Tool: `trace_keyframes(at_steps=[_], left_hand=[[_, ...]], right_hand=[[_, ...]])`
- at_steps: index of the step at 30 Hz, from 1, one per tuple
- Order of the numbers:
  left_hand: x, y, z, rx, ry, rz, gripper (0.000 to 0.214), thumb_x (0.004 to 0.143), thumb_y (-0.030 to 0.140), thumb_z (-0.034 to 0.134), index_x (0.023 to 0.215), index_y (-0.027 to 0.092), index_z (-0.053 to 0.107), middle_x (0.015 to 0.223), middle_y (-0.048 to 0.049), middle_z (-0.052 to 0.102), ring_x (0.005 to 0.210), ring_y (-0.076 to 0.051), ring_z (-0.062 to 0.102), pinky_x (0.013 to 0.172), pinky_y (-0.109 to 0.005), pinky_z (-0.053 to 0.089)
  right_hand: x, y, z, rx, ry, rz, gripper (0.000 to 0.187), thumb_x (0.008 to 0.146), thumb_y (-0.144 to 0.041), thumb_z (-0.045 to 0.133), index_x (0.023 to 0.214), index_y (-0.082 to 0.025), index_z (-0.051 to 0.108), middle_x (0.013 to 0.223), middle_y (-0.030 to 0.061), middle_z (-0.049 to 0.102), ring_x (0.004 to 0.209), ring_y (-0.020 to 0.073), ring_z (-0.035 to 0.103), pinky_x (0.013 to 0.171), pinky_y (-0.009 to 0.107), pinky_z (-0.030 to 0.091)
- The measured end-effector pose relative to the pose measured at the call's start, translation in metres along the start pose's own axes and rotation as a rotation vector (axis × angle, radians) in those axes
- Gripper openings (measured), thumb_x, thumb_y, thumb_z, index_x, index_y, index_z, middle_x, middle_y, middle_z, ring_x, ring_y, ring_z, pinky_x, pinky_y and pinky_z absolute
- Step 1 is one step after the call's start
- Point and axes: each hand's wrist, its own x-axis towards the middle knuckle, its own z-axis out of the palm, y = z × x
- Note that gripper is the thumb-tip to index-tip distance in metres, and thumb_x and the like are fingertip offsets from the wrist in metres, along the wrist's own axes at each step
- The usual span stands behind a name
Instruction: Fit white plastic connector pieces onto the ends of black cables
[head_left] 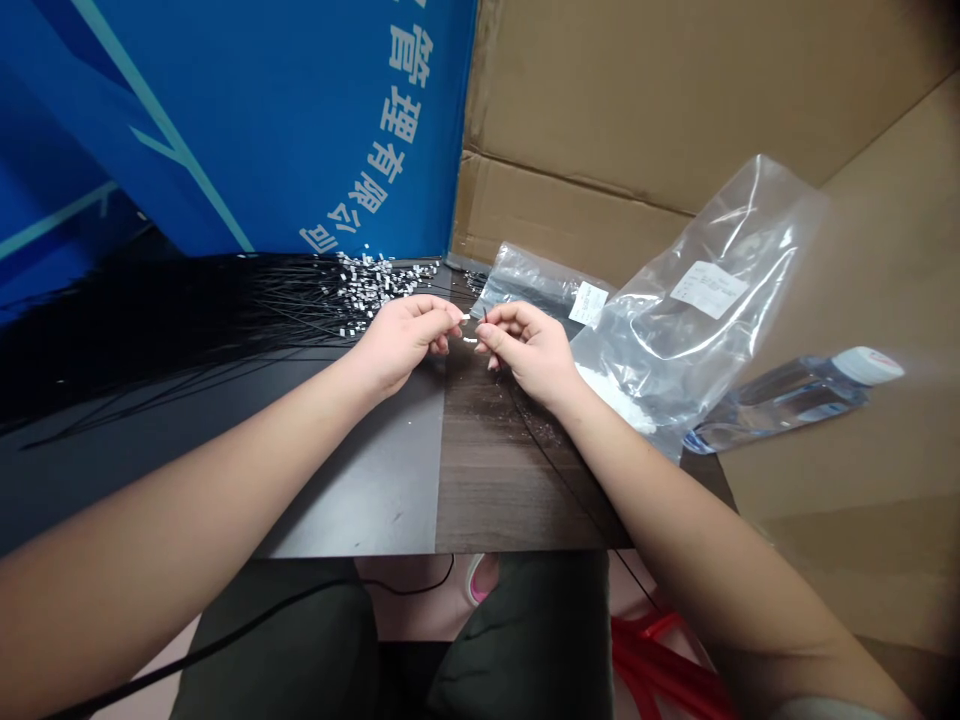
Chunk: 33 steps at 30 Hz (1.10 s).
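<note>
My left hand (414, 338) is closed in a pinch, with a small white connector (465, 317) at its fingertips. Just beside it, my right hand (531, 345) pinches the end of a thin black wire (544, 450). The wire trails down across the wooden surface and over the front edge. The fingertips of both hands are close together over the table. Another small white piece (469, 340) shows between the hands; whether it lies on the table or is held, I cannot tell.
At the left lies a large bundle of black wires (150, 310) with white connectors (367, 285) on their ends. A labelled plastic bag (720, 310) containing white pieces, a smaller bag (525, 280) and a water bottle (802, 400) are at the right. Cardboard (585, 90) stands behind the table (495, 500).
</note>
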Motion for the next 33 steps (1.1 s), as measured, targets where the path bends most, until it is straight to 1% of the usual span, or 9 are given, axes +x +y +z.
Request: trace_keyframes(at_steps=[3,6,9,13,16,19,23,27,33], left_hand=[[0.0005,-0.0019,-0.0002,-0.035,0.002,-0.036,0.013,0.072,0.025,0.079,0.078,0.015,0.075,0.073,-0.003,0.069,0.061,-0.011,0.056,0.061,-0.025,0.043],[-0.0015,-0.0025,0.0015,-0.037,-0.045,-0.063,0.013,0.072,0.025,0.08,0.078,0.015,0.075,0.072,-0.0027,0.068,0.06,-0.01,0.055,0.06,-0.025,0.042],[-0.0032,-0.0027,0.0026,-0.019,-0.086,-0.075,0.014,0.073,0.027,0.081,0.077,0.015,0.075,0.074,-0.0027,0.068,0.06,-0.01,0.055,0.06,-0.025,0.042],[-0.0034,-0.002,0.0022,0.011,-0.088,-0.084,0.017,0.073,0.029,0.082,0.076,0.015,0.074,0.075,-0.0027,0.068,0.061,-0.011,0.055,0.062,-0.026,0.043],[-0.0034,-0.0013,0.0013,0.062,-0.086,-0.06,0.019,0.073,0.032,0.082,0.077,0.016,0.074,0.077,-0.0026,0.068,0.061,-0.011,0.055,0.063,-0.028,0.043],[-0.0031,-0.002,-0.0001,0.123,-0.091,-0.022,0.023,0.075,0.037,0.082,0.08,0.016,0.075,0.079,-0.0025,0.069,0.062,-0.011,0.055,0.065,-0.028,0.043],[-0.0017,-0.0046,-0.0019,0.173,-0.106,-0.027,0.026,0.076,0.04,0.083,0.082,0.016,0.076,0.077,-0.0026,0.069,0.063,-0.011,0.054,0.064,-0.029,0.041],[-0.0013,-0.0054,-0.0017,0.143,-0.112,-0.041,0.025,0.075,0.039,0.084,0.081,0.016,0.076,0.076,-0.0022,0.068,0.062,-0.011,0.054,0.064,-0.028,0.041],[-0.0034,-0.0042,-0.0001,0.083,-0.113,-0.059,0.026,0.073,0.039,0.086,0.079,0.016,0.076,0.08,-0.0037,0.071,0.063,-0.011,0.055,0.064,-0.027,0.043]], right_hand=[[0.0002,-0.0018,0.0012,0.005,0.01,0.01,0.041,0.081,-0.056,0.085,0.093,-0.022,0.064,0.074,-0.0008,0.067,0.065,0.0141,0.066,0.052,0.026,0.053],[-0.0007,-0.0009,0.0022,-0.027,0.016,-0.01,0.036,0.083,-0.052,0.083,0.093,-0.022,0.066,0.077,-0.0005,0.068,0.067,0.0147,0.067,0.053,0.026,0.053],[-0.002,0.0023,0.0013,-0.084,0.006,-0.053,0.029,0.088,-0.047,0.08,0.095,-0.022,0.067,0.079,0.0001,0.068,0.07,0.016,0.068,0.055,0.028,0.054],[-0.0032,0.0056,-0.0019,-0.165,-0.026,-0.09,0.022,0.094,-0.043,0.075,0.097,-0.022,0.068,0.08,-0.0001,0.069,0.068,0.015,0.067,0.059,0.029,0.055],[-0.0031,0.0056,-0.0035,-0.197,-0.033,-0.092,0.023,0.095,-0.044,0.075,0.096,-0.022,0.068,0.079,-0.0004,0.069,0.065,0.0144,0.065,0.06,0.03,0.054],[-0.0024,0.0051,-0.0041,-0.191,-0.03,-0.096,0.025,0.094,-0.046,0.076,0.095,-0.022,0.069,0.079,-0.0003,0.07,0.066,0.0151,0.067,0.06,0.03,0.054],[-0.0018,0.0056,-0.0048,-0.205,-0.04,-0.088,0.03,0.093,-0.051,0.076,0.095,-0.022,0.068,0.077,-0.0009,0.069,0.062,0.0142,0.065,0.058,0.029,0.052],[-0.0018,0.0058,-0.0052,-0.209,-0.048,-0.078,0.031,0.093,-0.051,0.076,0.095,-0.022,0.068,0.076,-0.0013,0.069,0.061,0.0137,0.064,0.059,0.03,0.051],[-0.0025,0.0043,-0.0045,-0.171,-0.042,-0.074,0.029,0.093,-0.051,0.076,0.094,-0.023,0.068,0.08,-0.0001,0.07,0.069,0.0165,0.068,0.06,0.03,0.053]])
